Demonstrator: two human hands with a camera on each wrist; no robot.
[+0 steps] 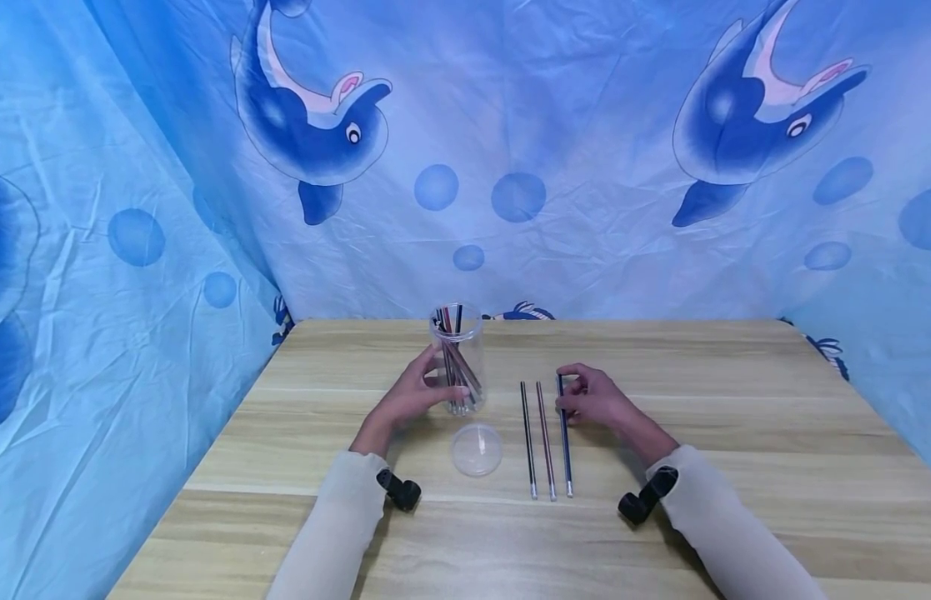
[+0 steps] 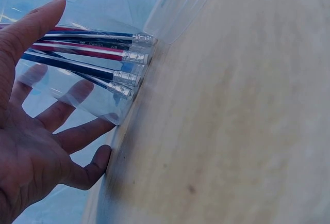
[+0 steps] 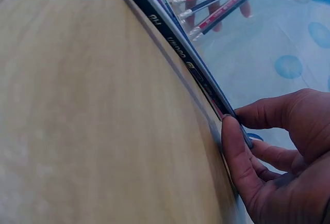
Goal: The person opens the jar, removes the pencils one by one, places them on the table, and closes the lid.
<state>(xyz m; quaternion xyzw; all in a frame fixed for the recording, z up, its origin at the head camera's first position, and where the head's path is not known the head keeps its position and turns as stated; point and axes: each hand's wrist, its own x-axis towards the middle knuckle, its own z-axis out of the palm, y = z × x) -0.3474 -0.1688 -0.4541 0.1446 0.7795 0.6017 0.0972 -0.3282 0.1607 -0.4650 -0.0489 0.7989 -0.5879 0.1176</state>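
A clear plastic jar (image 1: 474, 354) stands upright on the table, with several striped pencils (image 2: 98, 51) leaning inside, eraser ends down. My left hand (image 1: 416, 393) holds the jar from its left side, thumb across the front and fingers around the other side. To the right, three pencils lie side by side, erasers toward me: a black pencil (image 1: 528, 433), a reddish pencil (image 1: 546, 442) and a dark blue-black pencil (image 1: 566, 454). My right hand (image 1: 594, 400) pinches that last pencil near its far end between thumb and fingers; the right wrist view shows "HB" printed on it.
A round clear lid (image 1: 476, 450) lies on the wooden table (image 1: 735, 417) in front of the jar. Behind the table hangs a blue sheet (image 1: 570, 275) printed with dolphins, and another part of it runs along the left side.
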